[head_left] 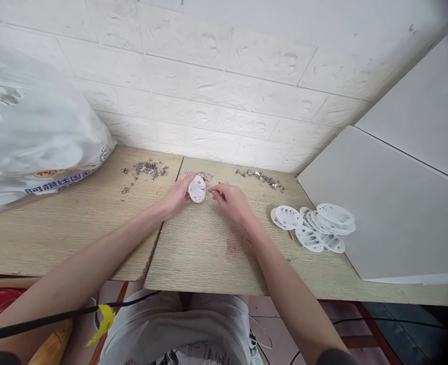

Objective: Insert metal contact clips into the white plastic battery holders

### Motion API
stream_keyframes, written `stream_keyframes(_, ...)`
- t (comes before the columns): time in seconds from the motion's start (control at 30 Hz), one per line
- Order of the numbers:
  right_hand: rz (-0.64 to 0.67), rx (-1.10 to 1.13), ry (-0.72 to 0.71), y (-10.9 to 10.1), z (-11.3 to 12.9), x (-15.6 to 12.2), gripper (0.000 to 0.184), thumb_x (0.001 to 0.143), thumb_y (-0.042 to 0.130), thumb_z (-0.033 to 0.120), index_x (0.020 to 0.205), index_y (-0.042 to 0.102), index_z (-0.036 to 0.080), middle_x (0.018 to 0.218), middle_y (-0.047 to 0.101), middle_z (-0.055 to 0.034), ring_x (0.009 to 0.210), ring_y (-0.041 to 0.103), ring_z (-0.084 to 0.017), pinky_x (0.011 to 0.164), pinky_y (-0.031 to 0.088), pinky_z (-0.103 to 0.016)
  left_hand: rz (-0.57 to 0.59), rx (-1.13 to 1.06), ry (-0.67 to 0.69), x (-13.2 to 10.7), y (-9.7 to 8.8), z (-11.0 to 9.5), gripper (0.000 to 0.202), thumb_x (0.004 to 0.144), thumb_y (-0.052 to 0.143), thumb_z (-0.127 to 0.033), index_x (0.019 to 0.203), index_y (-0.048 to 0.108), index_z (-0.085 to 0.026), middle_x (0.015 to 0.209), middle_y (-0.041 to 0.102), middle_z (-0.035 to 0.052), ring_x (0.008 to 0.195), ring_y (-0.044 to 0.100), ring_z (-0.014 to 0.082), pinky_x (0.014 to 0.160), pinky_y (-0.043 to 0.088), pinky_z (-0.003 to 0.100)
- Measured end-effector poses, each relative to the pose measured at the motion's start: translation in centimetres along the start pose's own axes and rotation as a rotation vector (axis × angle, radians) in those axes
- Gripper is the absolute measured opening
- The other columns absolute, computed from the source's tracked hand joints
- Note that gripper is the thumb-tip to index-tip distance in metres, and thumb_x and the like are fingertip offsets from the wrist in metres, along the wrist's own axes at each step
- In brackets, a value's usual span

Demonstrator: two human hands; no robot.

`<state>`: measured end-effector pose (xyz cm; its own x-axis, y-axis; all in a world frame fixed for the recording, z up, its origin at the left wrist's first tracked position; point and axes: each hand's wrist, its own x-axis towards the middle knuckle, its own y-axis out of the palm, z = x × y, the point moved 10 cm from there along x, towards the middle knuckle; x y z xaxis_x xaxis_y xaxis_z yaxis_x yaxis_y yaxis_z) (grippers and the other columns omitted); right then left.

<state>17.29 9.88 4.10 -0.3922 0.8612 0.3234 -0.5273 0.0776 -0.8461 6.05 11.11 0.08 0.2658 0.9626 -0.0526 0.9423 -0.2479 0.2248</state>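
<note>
Tilted up above the table, a round white plastic disc (197, 189) with slots is gripped at its left edge by my left hand (178, 196). My right hand (230, 200) is pinched close to the disc's right edge. Something small and thin shows at its fingertips, too small to name. Just behind the disc lies a pile of tiny metal pieces (205, 176), partly hidden by it. Several similar white discs (309, 238) with metal bits in them lie overlapping on the right of the table.
Two more heaps of small metal parts lie at the left (150, 170) and back right (261, 177). A large plastic bag (41, 132) stands on the left. A white panel (399, 213) bounds the right, a brick-patterned wall (208, 96) the back. A black cable (67, 313) crosses below the table edge.
</note>
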Motion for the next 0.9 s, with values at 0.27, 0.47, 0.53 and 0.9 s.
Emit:
stream_keyframes(0.27, 0.019, 0.010, -0.008, 0.06, 0.40, -0.07, 0.027, 0.090, 0.043, 0.019, 0.084, 0.070, 0.020, 0.082, 0.069, -0.0040, 0.068, 0.055, -0.015, 0.058, 0.030, -0.025, 0.014, 0.009, -0.006, 0.12, -0.02, 0.26, 0.047, 0.085, 0.047, -0.055, 0.099, 0.065, -0.014, 0.093, 0.069, 0.0107, 0.078, 0.061, 0.0193, 0.064, 0.049, 0.030)
stream_keyframes(0.47, 0.015, 0.015, -0.008, -0.04, 0.54, -0.12, 0.027, 0.090, 0.043, 0.019, 0.083, 0.069, 0.020, 0.079, 0.068, -0.0036, 0.066, 0.054, -0.015, 0.058, 0.029, -0.025, 0.024, 0.008, 0.002, 0.14, 0.07, 0.23, 0.047, 0.086, 0.047, -0.055, 0.099, 0.064, -0.013, 0.092, 0.069, 0.0112, 0.078, 0.061, 0.0194, 0.065, 0.049, 0.030)
stream_keyframes(0.53, 0.018, 0.010, -0.002, -0.02, 0.49, -0.10, 0.027, 0.090, 0.043, 0.019, 0.082, 0.069, 0.020, 0.079, 0.067, -0.0038, 0.065, 0.053, -0.015, 0.057, 0.028, -0.025, 0.028, 0.013, -0.003, 0.14, 0.11, 0.30, 0.047, 0.085, 0.048, -0.056, 0.098, 0.065, -0.014, 0.092, 0.069, 0.0111, 0.079, 0.062, 0.0200, 0.066, 0.049, 0.031)
stream_keyframes(0.9, 0.000, 0.036, -0.008, -0.22, 0.49, -0.17, 0.027, 0.089, 0.044, 0.019, 0.087, 0.070, 0.021, 0.077, 0.068, -0.0033, 0.066, 0.055, -0.015, 0.059, 0.031, -0.025, 0.025, 0.016, -0.003, 0.00, 0.20, 0.19, 0.048, 0.085, 0.048, -0.056, 0.097, 0.064, -0.013, 0.094, 0.069, 0.0114, 0.082, 0.062, 0.0206, 0.065, 0.050, 0.030)
